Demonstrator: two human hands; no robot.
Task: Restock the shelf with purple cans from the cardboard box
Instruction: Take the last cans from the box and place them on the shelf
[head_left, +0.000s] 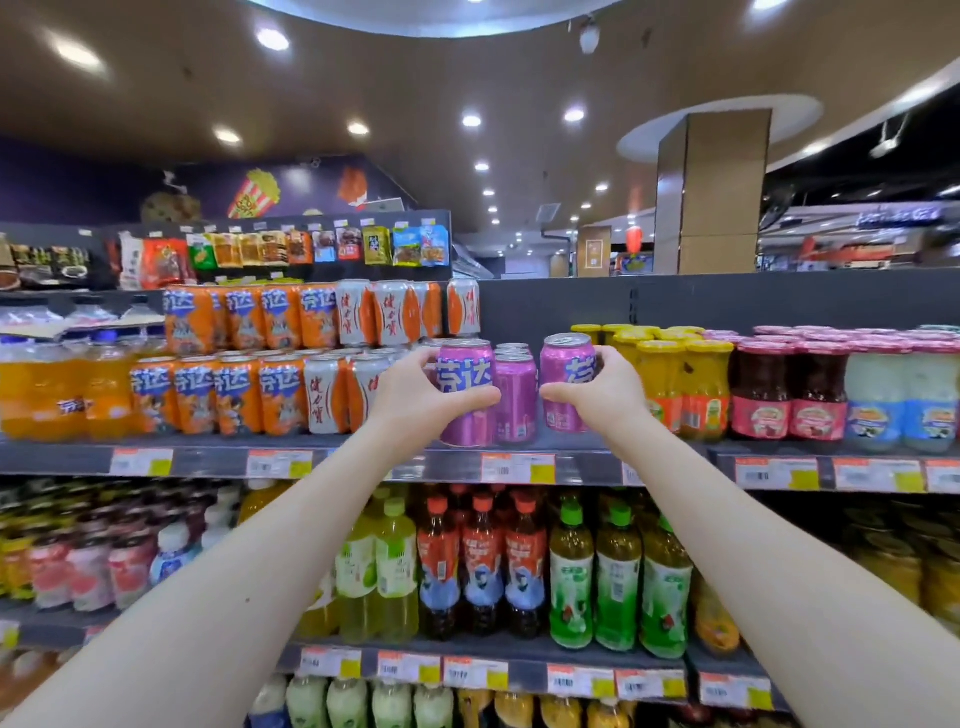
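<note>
A person faces a dark grey metal shop shelf (208, 451) and stretches both bare arms toward it, a tall purple aluminium drink can in each hand. The left hand (415, 395) curls fingers and thumb round the left purple can (467, 395), whose base sits at the shelf's near edge. The right hand (610, 387) grips the right purple can (563, 374) the same way, slightly higher; whether it touches the shelf cannot be told. Between them stands a row of shelved purple cans (515, 397), so the two seem meant to start new rows on either side, labels facing out. Large blue-and-white characters on the purple cans read 芬达, as do those on the orange cans (239, 395) to the left. The white-and-orange cans (332, 395) carry red script too loose to read surely. The cardboard box is out of view.
</note>
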